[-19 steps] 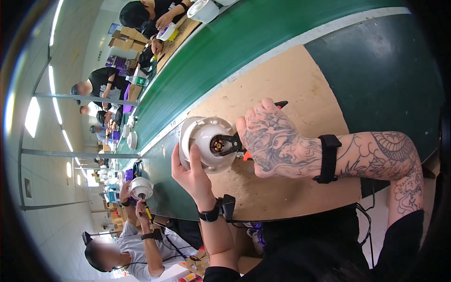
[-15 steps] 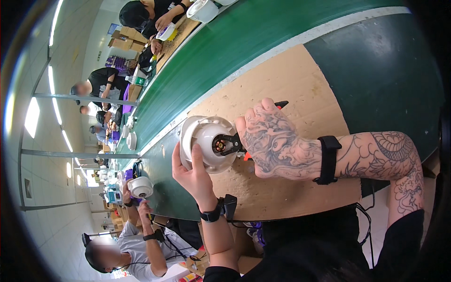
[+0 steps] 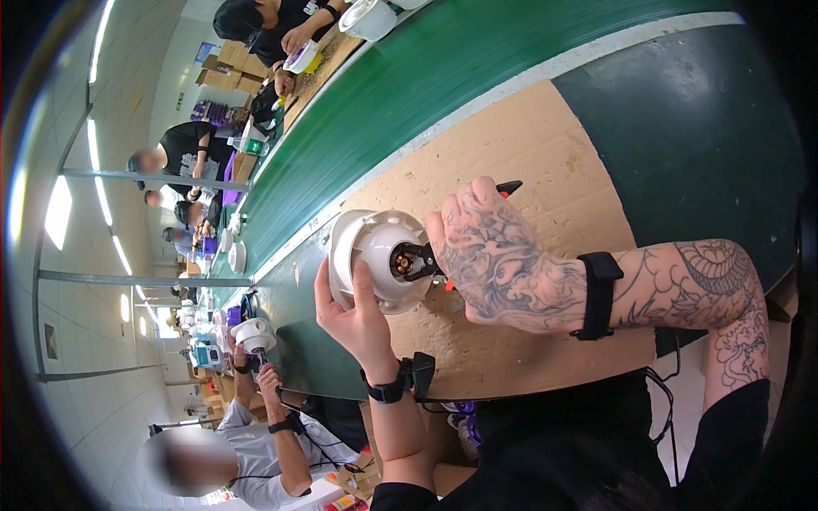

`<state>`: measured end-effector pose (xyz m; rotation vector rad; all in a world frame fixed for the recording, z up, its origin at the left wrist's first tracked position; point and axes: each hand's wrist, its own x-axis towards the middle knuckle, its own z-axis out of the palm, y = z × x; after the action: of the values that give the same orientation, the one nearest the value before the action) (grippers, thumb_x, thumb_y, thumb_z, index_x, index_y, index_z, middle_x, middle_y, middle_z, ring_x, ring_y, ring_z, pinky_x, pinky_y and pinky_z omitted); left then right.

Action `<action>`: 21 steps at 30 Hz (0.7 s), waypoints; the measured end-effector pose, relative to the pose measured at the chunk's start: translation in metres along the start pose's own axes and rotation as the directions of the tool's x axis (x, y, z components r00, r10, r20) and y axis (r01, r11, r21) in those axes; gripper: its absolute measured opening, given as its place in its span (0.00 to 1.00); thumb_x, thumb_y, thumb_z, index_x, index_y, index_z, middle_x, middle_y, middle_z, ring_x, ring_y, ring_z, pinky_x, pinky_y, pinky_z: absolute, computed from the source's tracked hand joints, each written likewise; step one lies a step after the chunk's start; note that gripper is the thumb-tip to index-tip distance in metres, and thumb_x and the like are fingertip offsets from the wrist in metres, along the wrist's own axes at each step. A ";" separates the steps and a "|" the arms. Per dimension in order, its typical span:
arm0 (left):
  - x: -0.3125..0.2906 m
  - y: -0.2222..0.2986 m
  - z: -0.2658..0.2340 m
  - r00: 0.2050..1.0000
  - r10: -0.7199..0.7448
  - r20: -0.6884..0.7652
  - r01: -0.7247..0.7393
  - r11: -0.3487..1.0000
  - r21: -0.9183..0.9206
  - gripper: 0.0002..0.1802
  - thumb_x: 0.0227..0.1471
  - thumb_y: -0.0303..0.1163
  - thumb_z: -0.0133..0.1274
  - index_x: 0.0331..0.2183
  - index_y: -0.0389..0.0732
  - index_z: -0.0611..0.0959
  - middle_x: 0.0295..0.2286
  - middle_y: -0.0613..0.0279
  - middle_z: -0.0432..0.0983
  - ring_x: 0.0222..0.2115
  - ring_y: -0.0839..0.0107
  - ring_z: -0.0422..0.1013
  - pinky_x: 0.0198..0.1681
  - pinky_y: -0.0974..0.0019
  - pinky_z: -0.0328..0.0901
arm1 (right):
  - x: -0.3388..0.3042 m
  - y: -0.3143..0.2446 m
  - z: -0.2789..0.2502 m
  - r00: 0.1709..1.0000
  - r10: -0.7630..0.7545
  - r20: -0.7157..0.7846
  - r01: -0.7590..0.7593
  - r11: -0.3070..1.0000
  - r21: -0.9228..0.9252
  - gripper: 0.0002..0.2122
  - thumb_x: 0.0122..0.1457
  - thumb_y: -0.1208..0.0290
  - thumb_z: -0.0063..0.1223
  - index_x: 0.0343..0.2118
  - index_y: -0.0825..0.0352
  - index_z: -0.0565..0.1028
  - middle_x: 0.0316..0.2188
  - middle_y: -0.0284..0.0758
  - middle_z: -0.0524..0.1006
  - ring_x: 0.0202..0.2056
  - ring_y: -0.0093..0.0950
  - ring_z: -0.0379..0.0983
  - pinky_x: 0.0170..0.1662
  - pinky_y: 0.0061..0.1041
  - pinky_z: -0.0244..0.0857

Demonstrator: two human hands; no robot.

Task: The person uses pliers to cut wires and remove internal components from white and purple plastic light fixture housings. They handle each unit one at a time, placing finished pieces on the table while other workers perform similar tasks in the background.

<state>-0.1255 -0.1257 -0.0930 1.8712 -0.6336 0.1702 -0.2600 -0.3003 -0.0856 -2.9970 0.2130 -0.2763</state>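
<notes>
A white round plastic housing (image 3: 388,243) rests tilted above the cardboard, its rounded face toward my right side. My left hand (image 3: 358,315) grips its near rim, thumb over the edge and fingers behind. Pliers (image 3: 417,261) with dark jaws and black-and-red handles are wrapped in my right hand (image 3: 498,264). Their jaws reach into the round opening at the housing's centre, at a brass-coloured fitting (image 3: 403,263). Whether the jaws grip the fitting cannot be made out. Most of the handles are hidden by my fist.
A cardboard sheet (image 3: 545,162) covers part of the dark green table (image 3: 682,136). Beyond a pale rail runs a green belt (image 3: 426,94). At left, a co-worker (image 3: 273,464) handles another white housing (image 3: 254,335); others work across the belt. Cables (image 3: 669,400) hang at the table's near edge.
My left hand and the housing have shifted very slightly; my right hand has barely moved. The co-worker at left has tilted their white housing and brought a tool up to it.
</notes>
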 end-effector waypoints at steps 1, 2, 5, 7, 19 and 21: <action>0.000 0.001 0.002 1.000 0.004 0.001 -0.004 1.000 0.001 0.26 0.62 0.33 0.63 0.54 0.25 0.78 0.44 0.53 0.81 0.41 0.72 0.78 0.46 0.69 0.73 | 0.000 0.001 -0.001 1.000 0.003 0.003 -0.003 1.000 -0.017 0.24 0.38 0.61 0.67 0.38 0.69 0.75 0.31 0.38 0.74 0.38 0.29 0.70 0.48 0.33 0.54; 0.000 0.001 0.004 1.000 0.007 0.001 -0.007 1.000 0.004 0.26 0.62 0.33 0.63 0.54 0.25 0.78 0.44 0.53 0.81 0.41 0.72 0.78 0.46 0.69 0.73 | 0.000 0.001 0.000 1.000 0.014 -0.006 -0.014 1.000 -0.027 0.24 0.38 0.61 0.67 0.38 0.69 0.75 0.32 0.38 0.74 0.39 0.29 0.70 0.48 0.33 0.54; 0.000 0.000 0.005 1.000 0.009 -0.004 -0.009 1.000 0.007 0.26 0.62 0.33 0.63 0.54 0.25 0.78 0.44 0.53 0.81 0.41 0.72 0.78 0.46 0.69 0.73 | 0.001 0.000 0.001 0.999 0.031 -0.016 -0.032 0.999 -0.032 0.24 0.38 0.61 0.67 0.39 0.69 0.76 0.32 0.38 0.74 0.38 0.29 0.69 0.47 0.33 0.53; 0.001 -0.001 0.006 1.000 0.021 -0.004 -0.021 1.000 0.017 0.26 0.62 0.33 0.63 0.54 0.25 0.78 0.44 0.53 0.82 0.41 0.72 0.78 0.46 0.69 0.73 | 0.001 0.001 0.000 1.000 0.031 0.000 -0.031 1.000 -0.005 0.24 0.38 0.61 0.67 0.39 0.69 0.76 0.31 0.38 0.74 0.38 0.29 0.70 0.47 0.33 0.53; 0.000 -0.001 0.006 0.999 0.044 -0.015 -0.043 0.997 0.059 0.27 0.62 0.34 0.64 0.55 0.25 0.78 0.44 0.52 0.81 0.42 0.70 0.78 0.47 0.67 0.73 | 0.003 0.012 -0.002 0.999 -0.045 0.026 0.039 0.982 0.185 0.23 0.38 0.60 0.67 0.36 0.69 0.75 0.27 0.37 0.76 0.34 0.29 0.74 0.47 0.32 0.55; -0.001 0.000 0.008 0.999 0.047 -0.020 -0.046 0.997 0.055 0.28 0.61 0.32 0.64 0.55 0.24 0.77 0.45 0.50 0.81 0.43 0.69 0.78 0.48 0.66 0.73 | 0.001 0.012 -0.003 0.998 -0.026 0.050 0.017 0.985 0.174 0.23 0.38 0.60 0.66 0.36 0.68 0.74 0.27 0.38 0.76 0.33 0.30 0.74 0.47 0.32 0.55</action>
<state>-0.1277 -0.1323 -0.0967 1.9051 -0.6639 0.2394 -0.2608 -0.3124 -0.0843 -2.8315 0.1434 -0.2069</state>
